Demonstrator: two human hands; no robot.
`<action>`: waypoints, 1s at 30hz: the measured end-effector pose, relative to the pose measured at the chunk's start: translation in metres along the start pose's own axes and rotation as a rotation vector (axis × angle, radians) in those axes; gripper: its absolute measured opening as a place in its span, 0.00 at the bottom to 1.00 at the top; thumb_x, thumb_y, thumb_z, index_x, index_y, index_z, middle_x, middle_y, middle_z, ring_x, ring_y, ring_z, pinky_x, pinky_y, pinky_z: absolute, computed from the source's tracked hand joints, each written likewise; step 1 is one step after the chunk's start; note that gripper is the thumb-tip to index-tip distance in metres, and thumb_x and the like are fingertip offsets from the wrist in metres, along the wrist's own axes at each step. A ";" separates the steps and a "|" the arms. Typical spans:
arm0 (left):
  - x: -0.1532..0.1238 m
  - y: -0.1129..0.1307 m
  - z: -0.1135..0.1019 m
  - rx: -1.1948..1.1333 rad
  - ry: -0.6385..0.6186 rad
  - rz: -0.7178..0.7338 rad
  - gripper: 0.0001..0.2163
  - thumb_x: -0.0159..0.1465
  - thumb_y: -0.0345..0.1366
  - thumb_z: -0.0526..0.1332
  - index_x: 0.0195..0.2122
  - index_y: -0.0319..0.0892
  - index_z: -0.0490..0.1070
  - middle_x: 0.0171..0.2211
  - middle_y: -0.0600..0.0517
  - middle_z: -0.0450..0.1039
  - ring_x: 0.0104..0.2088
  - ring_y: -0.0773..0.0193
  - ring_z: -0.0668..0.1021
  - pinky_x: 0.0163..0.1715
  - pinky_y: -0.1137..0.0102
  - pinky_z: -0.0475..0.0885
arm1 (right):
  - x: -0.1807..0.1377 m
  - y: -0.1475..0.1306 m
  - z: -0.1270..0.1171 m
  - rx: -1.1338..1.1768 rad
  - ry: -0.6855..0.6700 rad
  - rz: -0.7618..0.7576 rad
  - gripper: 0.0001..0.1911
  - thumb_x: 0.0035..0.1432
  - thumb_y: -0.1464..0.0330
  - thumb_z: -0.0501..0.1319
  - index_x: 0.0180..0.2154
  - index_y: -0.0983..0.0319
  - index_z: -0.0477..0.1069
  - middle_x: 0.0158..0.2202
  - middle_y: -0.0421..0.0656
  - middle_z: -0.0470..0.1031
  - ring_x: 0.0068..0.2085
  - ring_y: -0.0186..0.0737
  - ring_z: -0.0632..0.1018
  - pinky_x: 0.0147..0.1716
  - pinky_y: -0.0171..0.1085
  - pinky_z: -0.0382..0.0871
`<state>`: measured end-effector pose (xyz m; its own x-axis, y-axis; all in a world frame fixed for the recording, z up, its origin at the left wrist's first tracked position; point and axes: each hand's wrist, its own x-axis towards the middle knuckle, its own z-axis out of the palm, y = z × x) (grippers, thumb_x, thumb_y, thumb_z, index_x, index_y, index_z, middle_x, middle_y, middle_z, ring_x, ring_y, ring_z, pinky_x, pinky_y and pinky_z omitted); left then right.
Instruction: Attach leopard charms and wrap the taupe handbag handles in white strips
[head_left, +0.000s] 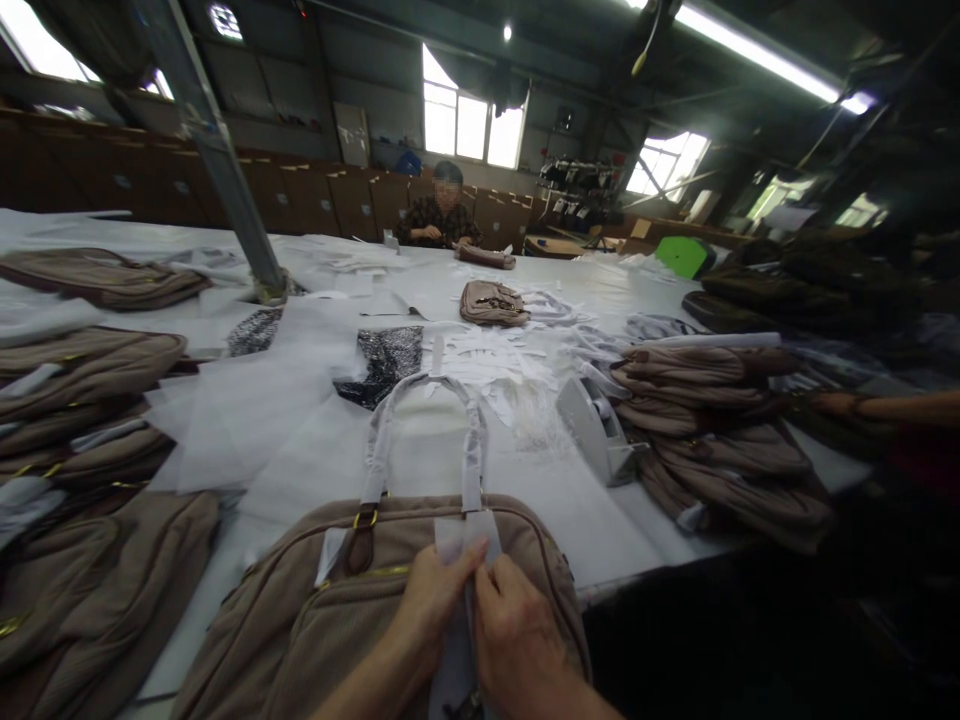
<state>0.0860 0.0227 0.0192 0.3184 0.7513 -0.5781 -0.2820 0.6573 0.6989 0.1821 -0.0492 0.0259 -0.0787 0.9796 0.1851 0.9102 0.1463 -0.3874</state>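
A brown handbag lies before me at the table's near edge, its front pocket zip showing a gold edge. Its two-ended handle, wrapped in whitish film, stands up away from me. Both my hands meet at the base of the handle's right end. My left hand pinches a strip of thin white wrapping sheet between thumb and fingers. Close against it, my right hand is closed on the same sheet, which hangs down over the bag's front. The right handle tab is hidden under the sheet.
Stacked brown bags lie at left, and another pile at right beside a grey tape dispenser. White sheets and black bubbly plastic cover the table. A metal post rises at left. One co-worker sits opposite; another's arm reaches in at right.
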 end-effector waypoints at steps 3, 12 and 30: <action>0.006 -0.004 -0.001 -0.027 0.055 -0.006 0.10 0.44 0.32 0.70 0.26 0.33 0.74 0.20 0.49 0.75 0.20 0.64 0.74 0.21 0.72 0.70 | -0.004 0.000 -0.007 0.196 0.040 0.240 0.17 0.54 0.75 0.53 0.47 0.62 0.66 0.37 0.46 0.69 0.37 0.41 0.73 0.37 0.37 0.69; 0.012 -0.007 0.009 -0.100 0.089 -0.019 0.02 0.52 0.27 0.65 0.27 0.35 0.73 0.22 0.50 0.77 0.22 0.63 0.76 0.25 0.71 0.72 | -0.018 -0.005 0.001 0.240 0.114 0.437 0.41 0.43 0.77 0.55 0.61 0.64 0.49 0.51 0.52 0.65 0.54 0.50 0.67 0.53 0.46 0.64; -0.002 0.014 -0.025 0.109 -0.156 -0.072 0.15 0.44 0.40 0.71 0.27 0.34 0.73 0.18 0.51 0.72 0.16 0.67 0.70 0.18 0.73 0.64 | 0.054 0.024 -0.023 0.951 -0.343 0.663 0.16 0.54 0.59 0.58 0.29 0.66 0.71 0.13 0.34 0.63 0.14 0.26 0.61 0.12 0.26 0.51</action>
<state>0.0589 0.0316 0.0194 0.4733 0.6786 -0.5617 -0.1563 0.6922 0.7046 0.2093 0.0041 0.0468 0.0553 0.8674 -0.4946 0.1627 -0.4966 -0.8526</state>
